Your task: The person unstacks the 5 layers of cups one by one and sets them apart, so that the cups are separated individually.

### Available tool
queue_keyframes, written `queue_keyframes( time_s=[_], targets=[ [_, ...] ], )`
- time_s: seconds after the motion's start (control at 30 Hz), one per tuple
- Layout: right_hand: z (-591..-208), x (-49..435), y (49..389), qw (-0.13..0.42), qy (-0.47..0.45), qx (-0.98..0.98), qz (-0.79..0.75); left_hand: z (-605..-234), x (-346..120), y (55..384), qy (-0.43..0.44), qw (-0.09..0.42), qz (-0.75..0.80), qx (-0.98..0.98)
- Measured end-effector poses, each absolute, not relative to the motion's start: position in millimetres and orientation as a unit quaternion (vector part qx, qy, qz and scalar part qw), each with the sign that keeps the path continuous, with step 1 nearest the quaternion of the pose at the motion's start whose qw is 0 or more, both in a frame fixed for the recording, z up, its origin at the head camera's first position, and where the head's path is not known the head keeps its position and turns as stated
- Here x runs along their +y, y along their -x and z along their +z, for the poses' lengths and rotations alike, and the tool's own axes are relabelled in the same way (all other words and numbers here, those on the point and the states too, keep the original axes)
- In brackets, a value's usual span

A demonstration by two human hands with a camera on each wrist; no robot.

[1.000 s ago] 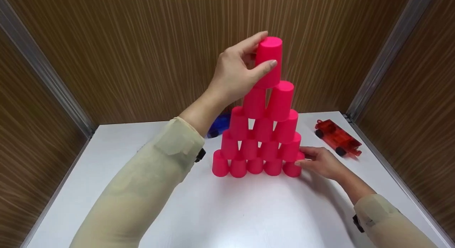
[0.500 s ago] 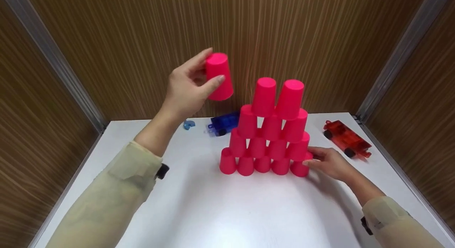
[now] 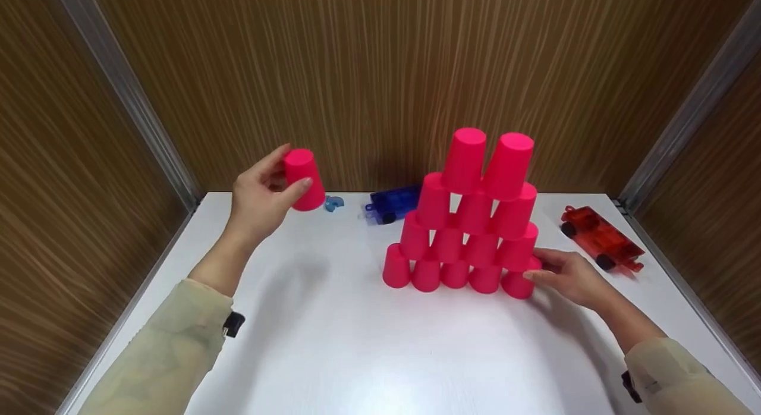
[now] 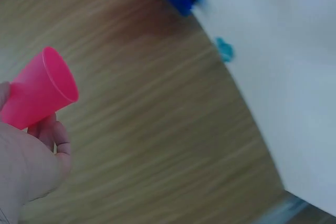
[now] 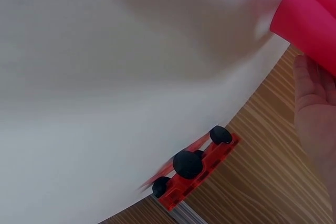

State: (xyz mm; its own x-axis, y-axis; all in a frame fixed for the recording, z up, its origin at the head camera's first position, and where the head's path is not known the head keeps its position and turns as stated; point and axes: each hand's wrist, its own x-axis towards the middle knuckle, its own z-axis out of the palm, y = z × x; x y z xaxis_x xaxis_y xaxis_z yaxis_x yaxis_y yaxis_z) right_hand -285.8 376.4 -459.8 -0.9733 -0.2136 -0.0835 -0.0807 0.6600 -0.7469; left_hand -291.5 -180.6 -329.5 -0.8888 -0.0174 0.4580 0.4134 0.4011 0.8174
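Note:
My left hand (image 3: 255,201) grips an upside-down pink cup (image 3: 304,186) in the air at the left, thumb in front and fingers behind. In the left wrist view, the open rim of this held cup (image 4: 39,90) shows. A pyramid of upside-down pink cups (image 3: 475,213) stands right of centre on the white table, two cups side by side in its top row. At its lower right corner my right hand (image 3: 574,278) holds the end cup (image 3: 517,284) of the bottom row, thumb on the near side. In the right wrist view, the fingers (image 5: 310,80) lie against this cup.
A blue toy wagon (image 3: 395,204) stands behind the pyramid, partly hidden by it. A small light-blue piece (image 3: 334,203) lies at the table's back edge. To the right is a red toy wagon (image 3: 600,239). Wood-grain walls (image 3: 357,76) enclose the table.
My left hand has lifted the top cup off the pyramid and carried it left and down. The right hand has stayed at the bottom corner cup. The head view has shifted slightly.

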Motion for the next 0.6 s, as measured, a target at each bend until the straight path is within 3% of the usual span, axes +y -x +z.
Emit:
queue_keyframes(
  time_s=[0.6],
  targets=[
    [-463.6, 377.6, 275.6, 0.076, 0.078, 0.912, -0.396, -415.9, -236.4, 303.6, -0.010, 0.152, -0.527, -0.836]
  ],
)
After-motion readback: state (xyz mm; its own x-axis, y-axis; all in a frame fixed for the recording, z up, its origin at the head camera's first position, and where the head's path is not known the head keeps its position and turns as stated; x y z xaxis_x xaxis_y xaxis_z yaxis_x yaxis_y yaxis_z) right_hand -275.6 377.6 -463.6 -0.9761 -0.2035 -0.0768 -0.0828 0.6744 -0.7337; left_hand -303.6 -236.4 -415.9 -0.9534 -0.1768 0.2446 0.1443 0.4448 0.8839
